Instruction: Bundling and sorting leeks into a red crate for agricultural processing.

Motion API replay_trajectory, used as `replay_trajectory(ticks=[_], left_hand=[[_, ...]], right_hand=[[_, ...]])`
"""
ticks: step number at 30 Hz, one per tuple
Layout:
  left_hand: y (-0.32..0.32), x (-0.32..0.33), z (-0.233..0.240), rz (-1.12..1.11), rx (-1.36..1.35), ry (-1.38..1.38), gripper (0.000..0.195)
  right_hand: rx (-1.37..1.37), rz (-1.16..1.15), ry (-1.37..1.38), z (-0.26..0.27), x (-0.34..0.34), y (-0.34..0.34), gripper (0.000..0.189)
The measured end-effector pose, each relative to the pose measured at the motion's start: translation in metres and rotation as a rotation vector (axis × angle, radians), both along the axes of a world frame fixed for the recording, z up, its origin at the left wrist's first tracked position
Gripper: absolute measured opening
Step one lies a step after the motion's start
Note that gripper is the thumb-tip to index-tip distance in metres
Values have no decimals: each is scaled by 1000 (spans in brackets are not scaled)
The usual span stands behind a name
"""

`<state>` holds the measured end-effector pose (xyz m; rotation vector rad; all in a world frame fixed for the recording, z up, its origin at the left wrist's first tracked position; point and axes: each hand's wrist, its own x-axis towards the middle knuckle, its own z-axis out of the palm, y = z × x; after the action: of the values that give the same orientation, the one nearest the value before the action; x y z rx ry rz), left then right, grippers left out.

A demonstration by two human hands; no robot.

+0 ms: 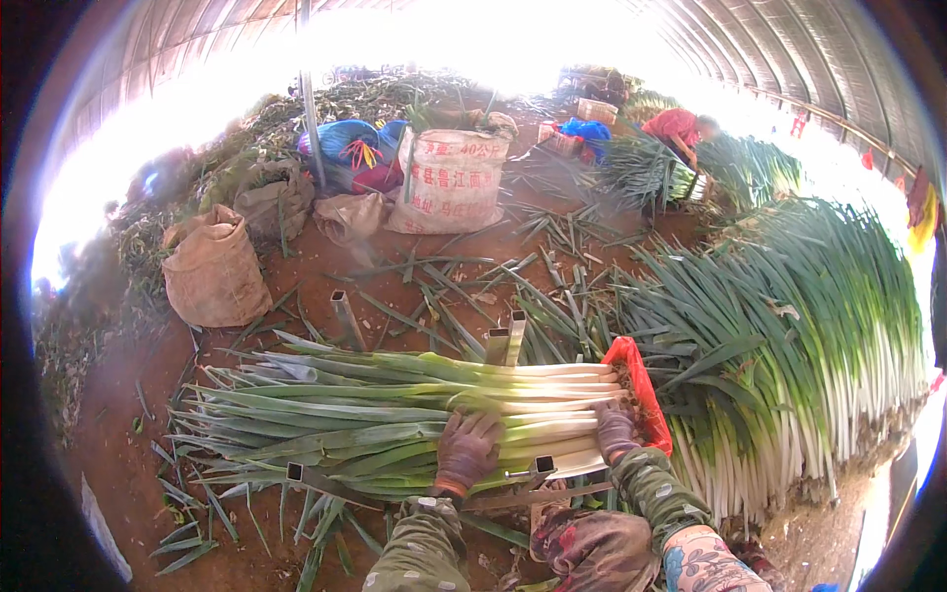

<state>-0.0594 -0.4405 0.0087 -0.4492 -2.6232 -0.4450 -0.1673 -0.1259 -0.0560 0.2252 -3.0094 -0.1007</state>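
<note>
Long green onions (355,414) lie side by side in a metal frame, leaves to the left and white stems to the right. My gloved left hand (467,450) rests spread on the near part of the layer, where green turns to white. At the root end, my gloved right hand (615,429) touches the white stems with its fingers bent; whether it grips any cannot be told. Red plastic (645,396) stands along the roots. Square metal posts (516,337) of the frame rise at the far side, and a near post (544,466) stands between my forearms.
A large heap of green onions (777,333) stands at the right. Cut leaves litter the soil floor. Beyond are a brown sack (216,274), a white printed sack (451,177) and a metal pole (311,126). A person in red (677,132) bends over onions at the back right.
</note>
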Motion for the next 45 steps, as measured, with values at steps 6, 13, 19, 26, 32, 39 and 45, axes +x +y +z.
replay_trajectory(ticks=[6,13,19,26,32,39,45], left_hand=[[-2,1,-1,6,-7,4,35],[0,1,1,6,-8,15,34],[2,0,2,3,3,17,34],[0,1,0,13,-8,16,34],[0,0,1,1,-14,15,36],[0,1,1,-4,-11,8,34],[0,0,0,-4,-10,18,33]], right_hand=[[-44,38,6,8,4,-3,32],[-48,42,107,9,6,-4,28],[-5,23,227,-12,-1,1,21],[-1,39,222,-11,0,-2,20],[-50,79,282,-16,-3,3,21],[-10,85,256,2,6,-3,23],[-17,86,244,-7,1,1,22]])
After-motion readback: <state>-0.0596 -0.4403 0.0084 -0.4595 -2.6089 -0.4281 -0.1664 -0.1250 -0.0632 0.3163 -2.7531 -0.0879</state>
